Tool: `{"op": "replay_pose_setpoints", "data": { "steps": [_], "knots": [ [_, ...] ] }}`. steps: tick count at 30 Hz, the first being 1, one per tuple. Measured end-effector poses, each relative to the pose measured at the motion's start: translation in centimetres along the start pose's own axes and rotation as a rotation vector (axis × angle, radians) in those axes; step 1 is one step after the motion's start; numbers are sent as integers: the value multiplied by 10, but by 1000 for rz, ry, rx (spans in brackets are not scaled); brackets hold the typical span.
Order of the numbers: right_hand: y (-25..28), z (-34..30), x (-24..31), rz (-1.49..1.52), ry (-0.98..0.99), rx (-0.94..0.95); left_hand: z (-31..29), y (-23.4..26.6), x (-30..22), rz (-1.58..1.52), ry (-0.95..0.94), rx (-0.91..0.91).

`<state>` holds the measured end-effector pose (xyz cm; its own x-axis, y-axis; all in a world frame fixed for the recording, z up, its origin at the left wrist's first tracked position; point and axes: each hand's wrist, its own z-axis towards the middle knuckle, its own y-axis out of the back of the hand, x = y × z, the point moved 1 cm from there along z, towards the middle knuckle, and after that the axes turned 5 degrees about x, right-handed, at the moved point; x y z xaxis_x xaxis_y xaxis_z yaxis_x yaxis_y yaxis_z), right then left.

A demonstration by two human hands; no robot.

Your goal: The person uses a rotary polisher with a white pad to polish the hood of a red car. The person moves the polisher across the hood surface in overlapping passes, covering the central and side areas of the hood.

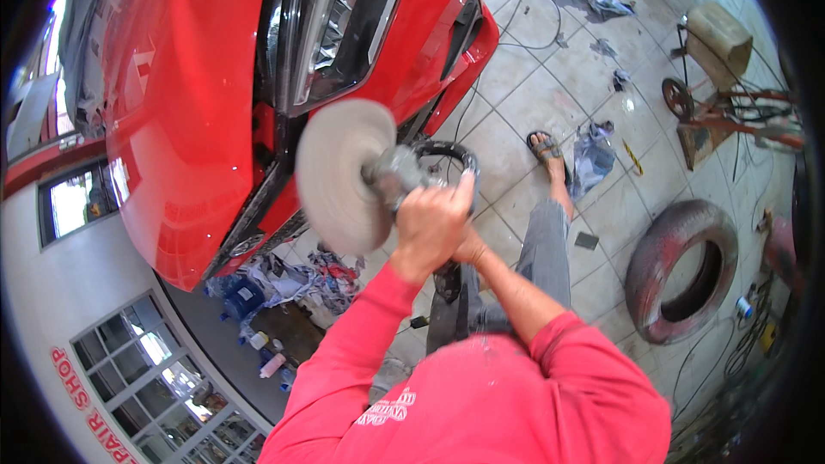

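I hold a polisher (402, 174) in front of the red car's front end. Its wide round pale pad (344, 176) is smeared, as if spinning, and faces the car at the edge of the raised hood (185, 120). Whether the pad touches the paint I cannot tell. My left hand (432, 225) is closed on the tool near its black loop handle (468, 161), one finger stretched along the loop. Behind it, my right hand (470, 247) is mostly hidden, apparently closed on the tool's rear body. The headlight (344, 26) lies just beyond the pad.
A worn tire (640, 279) lies on the tiled floor at right, with a wheeled machine (705, 112) beyond it. Crumpled plastic (593, 159) lies near my right foot. A cable (557, 26) crosses the tiles. Rags (322, 283) and bottles (271, 367) are at lower left.
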<state>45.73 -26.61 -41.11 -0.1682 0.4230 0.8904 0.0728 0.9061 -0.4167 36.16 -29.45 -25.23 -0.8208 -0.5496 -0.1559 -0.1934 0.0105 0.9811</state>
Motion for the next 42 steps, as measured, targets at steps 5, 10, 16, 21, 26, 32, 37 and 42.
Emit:
{"op": "replay_pose_setpoints", "data": {
  "steps": [5, 10, 16, 21, 26, 32, 37, 42],
  "knots": [
    [13, -4, 53, -429, -247, 101, -26, 31, -2, -166, 38, -169],
    [88, 11, 123, -675, -280, 0, 34, 30, -11, -373, 85, -354],
    [196, 55, 224, -981, -312, 22, 147, 21, -33, -599, 195, -562],
    [278, 109, 297, -1013, -281, -39, 259, 40, -43, -636, 138, -668],
    [337, 206, 380, -1065, -317, 44, 381, 73, -13, -684, 238, -687],
    [365, 230, 426, -1335, -187, 224, 394, 75, -38, -791, 377, -766],
    [370, 256, 443, -1301, -286, 269, 417, 88, -23, -809, 403, -789],
    [401, 329, 472, -1347, -158, 265, 485, 103, 15, -861, 505, -771]
  ]
}}
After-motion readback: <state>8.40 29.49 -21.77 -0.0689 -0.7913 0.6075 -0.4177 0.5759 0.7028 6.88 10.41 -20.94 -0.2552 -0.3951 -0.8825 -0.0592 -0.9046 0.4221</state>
